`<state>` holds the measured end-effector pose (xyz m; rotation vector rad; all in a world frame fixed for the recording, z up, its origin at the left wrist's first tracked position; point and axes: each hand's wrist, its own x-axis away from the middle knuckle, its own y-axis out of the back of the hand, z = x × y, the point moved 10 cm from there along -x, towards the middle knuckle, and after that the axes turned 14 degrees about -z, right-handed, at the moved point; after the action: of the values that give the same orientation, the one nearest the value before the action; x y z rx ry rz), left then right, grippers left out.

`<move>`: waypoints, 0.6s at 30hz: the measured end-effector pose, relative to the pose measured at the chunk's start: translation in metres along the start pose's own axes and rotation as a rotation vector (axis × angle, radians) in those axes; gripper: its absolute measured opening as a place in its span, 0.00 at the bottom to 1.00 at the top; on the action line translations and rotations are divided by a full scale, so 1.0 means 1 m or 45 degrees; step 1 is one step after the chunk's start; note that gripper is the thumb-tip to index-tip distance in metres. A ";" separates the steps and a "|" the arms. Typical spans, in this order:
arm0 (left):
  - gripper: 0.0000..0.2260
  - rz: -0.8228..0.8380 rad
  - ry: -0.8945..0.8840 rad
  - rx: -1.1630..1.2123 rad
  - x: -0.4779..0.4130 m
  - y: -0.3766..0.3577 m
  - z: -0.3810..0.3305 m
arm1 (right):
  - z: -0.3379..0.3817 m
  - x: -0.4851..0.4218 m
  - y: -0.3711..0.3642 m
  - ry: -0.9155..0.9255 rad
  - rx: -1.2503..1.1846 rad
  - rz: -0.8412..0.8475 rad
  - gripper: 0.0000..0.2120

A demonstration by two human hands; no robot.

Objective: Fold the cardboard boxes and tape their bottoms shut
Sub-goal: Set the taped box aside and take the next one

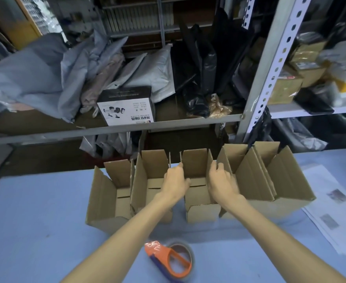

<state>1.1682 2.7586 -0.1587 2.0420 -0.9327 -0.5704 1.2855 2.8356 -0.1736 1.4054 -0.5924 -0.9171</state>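
Observation:
A row of brown cardboard boxes stands open-topped on the blue table (35, 231), flaps up. My left hand (176, 180) grips the left flap of the middle box (196, 199). On that box's right flap rests my right hand (222, 181), fingers curled over the edge. To the left stand two more boxes (104, 197) (147, 180). To the right a larger box (274, 180) leans outward. An orange tape dispenser (171, 260) with a roll of tape lies on the table between my forearms, near the front edge.
Printed paper sheets (331, 211) lie on the table at the right. Behind the table runs a metal shelf (106, 129) holding grey and black plastic bags and a black-and-white product box (127, 109). A perforated shelf upright (270, 78) stands at the right.

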 end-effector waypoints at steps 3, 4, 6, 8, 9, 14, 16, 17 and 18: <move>0.20 -0.115 -0.068 0.057 0.001 0.031 0.004 | 0.000 0.003 0.019 -0.038 0.006 -0.052 0.27; 0.18 -0.162 -0.075 0.079 0.002 0.045 0.009 | 0.000 0.005 0.028 -0.057 -0.010 -0.075 0.24; 0.13 -0.231 -0.088 0.117 0.007 0.070 0.021 | 0.004 0.009 0.047 -0.060 -0.035 -0.152 0.18; 0.10 -0.214 -0.136 0.079 0.017 0.086 0.030 | 0.012 0.016 0.063 -0.014 -0.060 -0.237 0.16; 0.10 -0.159 -0.180 0.023 0.023 0.088 0.034 | 0.017 0.020 0.069 0.008 -0.089 -0.265 0.16; 0.15 0.286 -0.419 -0.386 0.059 0.054 0.060 | 0.056 0.047 0.073 0.182 -0.325 -0.264 0.17; 0.10 0.369 -0.534 -0.554 0.067 0.039 0.063 | 0.072 0.060 0.064 0.227 -0.343 -0.214 0.16; 0.10 0.351 -0.564 -0.592 0.068 0.036 0.062 | 0.079 0.066 0.059 0.244 -0.344 -0.186 0.16; 0.11 0.312 -0.586 -0.602 0.067 0.036 0.060 | 0.086 0.071 0.054 0.266 -0.345 -0.161 0.16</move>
<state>1.1555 2.6633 -0.1690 1.3745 -1.1604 -1.0397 1.2644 2.7250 -0.1228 1.2825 -0.2145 -0.9000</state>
